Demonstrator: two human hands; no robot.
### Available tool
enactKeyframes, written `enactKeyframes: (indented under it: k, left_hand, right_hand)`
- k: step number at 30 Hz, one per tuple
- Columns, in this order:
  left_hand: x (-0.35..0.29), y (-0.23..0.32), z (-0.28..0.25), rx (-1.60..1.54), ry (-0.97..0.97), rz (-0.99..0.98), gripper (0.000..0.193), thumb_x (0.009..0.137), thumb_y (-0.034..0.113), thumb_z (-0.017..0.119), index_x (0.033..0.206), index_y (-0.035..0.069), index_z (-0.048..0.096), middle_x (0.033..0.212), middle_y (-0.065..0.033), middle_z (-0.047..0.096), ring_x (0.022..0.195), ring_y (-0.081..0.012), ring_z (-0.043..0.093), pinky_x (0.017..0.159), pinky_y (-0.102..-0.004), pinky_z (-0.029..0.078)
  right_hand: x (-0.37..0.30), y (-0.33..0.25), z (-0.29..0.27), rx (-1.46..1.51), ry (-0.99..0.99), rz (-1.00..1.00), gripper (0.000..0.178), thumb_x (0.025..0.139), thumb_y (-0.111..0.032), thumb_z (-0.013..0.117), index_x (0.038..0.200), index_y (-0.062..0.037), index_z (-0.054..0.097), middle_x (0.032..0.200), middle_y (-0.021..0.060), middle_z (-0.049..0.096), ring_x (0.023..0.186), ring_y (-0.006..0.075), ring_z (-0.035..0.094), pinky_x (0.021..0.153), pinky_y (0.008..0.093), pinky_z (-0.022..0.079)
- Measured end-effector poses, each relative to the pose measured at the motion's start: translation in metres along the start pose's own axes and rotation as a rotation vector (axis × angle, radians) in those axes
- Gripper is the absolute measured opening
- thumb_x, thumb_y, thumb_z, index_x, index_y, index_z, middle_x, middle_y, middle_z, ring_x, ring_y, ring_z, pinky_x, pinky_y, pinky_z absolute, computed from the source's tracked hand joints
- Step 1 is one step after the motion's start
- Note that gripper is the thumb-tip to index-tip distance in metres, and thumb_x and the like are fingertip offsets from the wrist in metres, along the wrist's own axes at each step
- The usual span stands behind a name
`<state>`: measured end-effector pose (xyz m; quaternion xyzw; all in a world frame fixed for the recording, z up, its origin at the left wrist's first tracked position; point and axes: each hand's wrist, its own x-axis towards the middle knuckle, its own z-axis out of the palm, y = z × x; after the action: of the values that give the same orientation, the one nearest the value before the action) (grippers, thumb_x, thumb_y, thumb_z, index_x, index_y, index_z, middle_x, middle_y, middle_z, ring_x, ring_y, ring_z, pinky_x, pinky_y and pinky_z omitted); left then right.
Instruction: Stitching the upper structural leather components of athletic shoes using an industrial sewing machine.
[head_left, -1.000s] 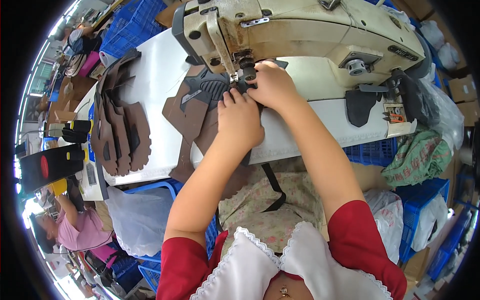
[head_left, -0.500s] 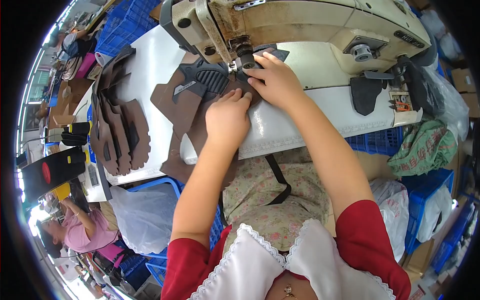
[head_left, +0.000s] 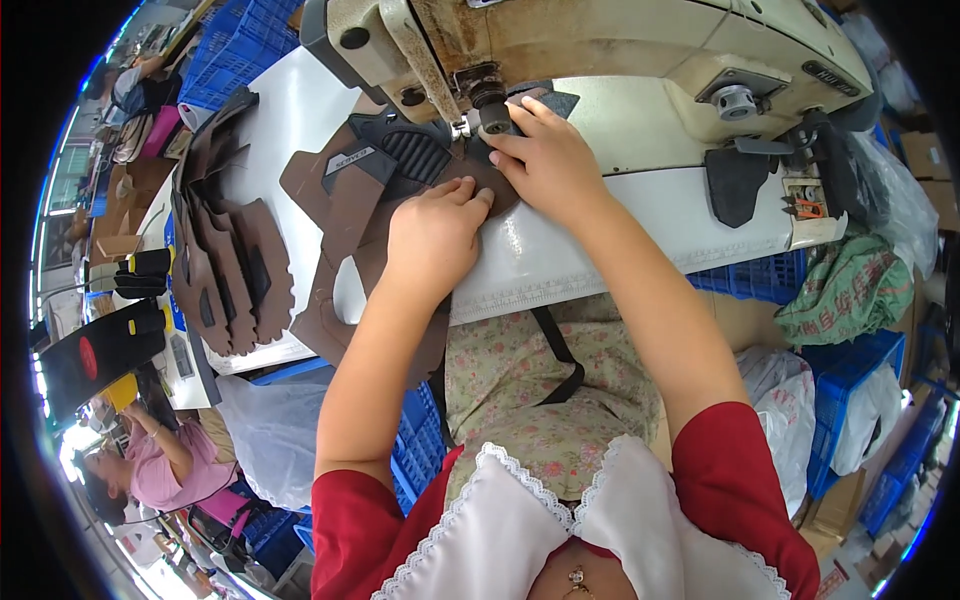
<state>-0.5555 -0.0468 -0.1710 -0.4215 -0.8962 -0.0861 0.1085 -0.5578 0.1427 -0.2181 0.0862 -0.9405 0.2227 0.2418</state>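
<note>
A brown shoe upper piece (head_left: 352, 205) with a black ribbed panel (head_left: 413, 155) lies under the needle and presser foot of a cream sewing machine (head_left: 590, 45). My left hand (head_left: 435, 230) rests on the brown material just left of the presser foot, its fingertips pressing it from above. To the right of the foot, my right hand (head_left: 548, 160) lies on the piece with fingers stretched and the thumb apart, close to the round dark knob by the needle. Part of the upper hangs over the table's front edge, partly behind my left forearm.
Stacked brown cut pieces (head_left: 235, 270) lie on the white table (head_left: 540, 270) at left. A dark flat piece (head_left: 735, 185) and a small tool tray (head_left: 803, 198) are at right. Blue crates (head_left: 745, 275) and plastic bags stand below. A person in pink (head_left: 175, 465) works at lower left.
The shoe upper has shifted left and turned slightly under the presser foot. My left hand has moved left and a little down with it; my right hand has stayed almost in place.
</note>
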Motion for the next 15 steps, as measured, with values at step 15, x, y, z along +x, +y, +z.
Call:
enactKeyframes:
  k: [15]
  left_hand:
    - [0.0006, -0.0030, 0.0005, -0.019, 0.007, -0.024, 0.038, 0.073, 0.000, 0.058, 0.105, 0.012, 0.074, 0.110, -0.0092, 0.072, 0.106, -0.0230, 0.069, 0.083, -0.0349, 0.057]
  right_hand:
    - [0.0010, -0.0019, 0.0043, 0.027, 0.002, 0.013, 0.025, 0.088, -0.026, 0.067, 0.110, -0.0173, 0.074, 0.132, 0.0114, 0.060, 0.128, 0.0338, 0.051, 0.105, 0.0440, 0.043]
